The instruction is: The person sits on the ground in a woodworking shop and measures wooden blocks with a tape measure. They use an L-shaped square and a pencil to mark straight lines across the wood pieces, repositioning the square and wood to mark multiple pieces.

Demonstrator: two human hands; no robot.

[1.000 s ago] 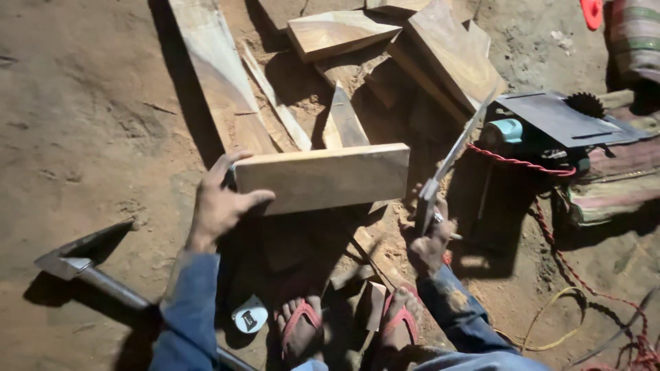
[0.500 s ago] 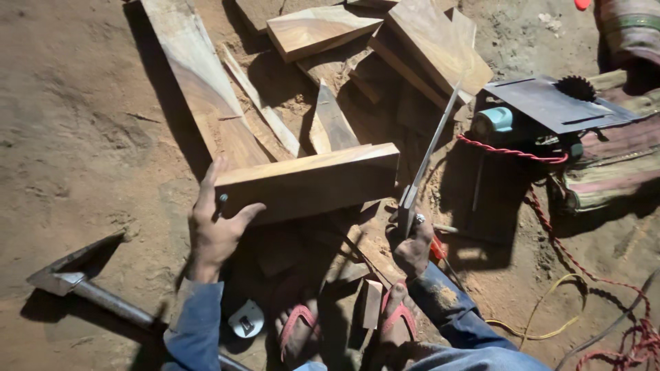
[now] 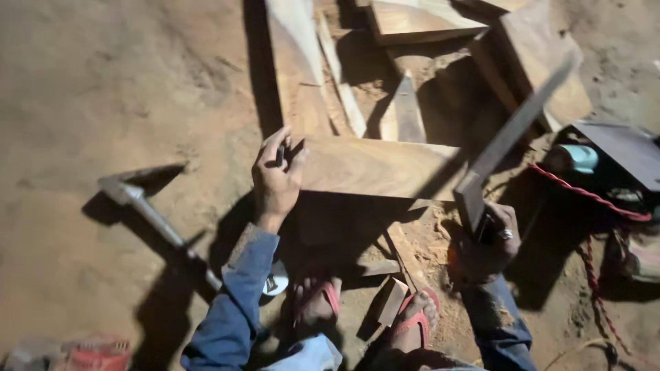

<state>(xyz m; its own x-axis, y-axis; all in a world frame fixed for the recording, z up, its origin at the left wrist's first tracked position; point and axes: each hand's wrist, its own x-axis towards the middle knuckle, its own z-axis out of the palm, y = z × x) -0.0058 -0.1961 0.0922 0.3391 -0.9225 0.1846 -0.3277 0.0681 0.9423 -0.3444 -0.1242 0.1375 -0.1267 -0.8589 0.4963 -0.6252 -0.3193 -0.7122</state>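
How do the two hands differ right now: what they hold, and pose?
Left hand grips the end of the flat pale wooden board and pinches a small dark pencil-like stick; right hand grips a grey metal try square. Left lies along the board's edge; right is fisted, blade raised diagonally. Only the right shows a ring. Both wear blue sleeves.

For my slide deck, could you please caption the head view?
Left hand steadies a plank on the sandy ground while right hand holds a metal square upright.
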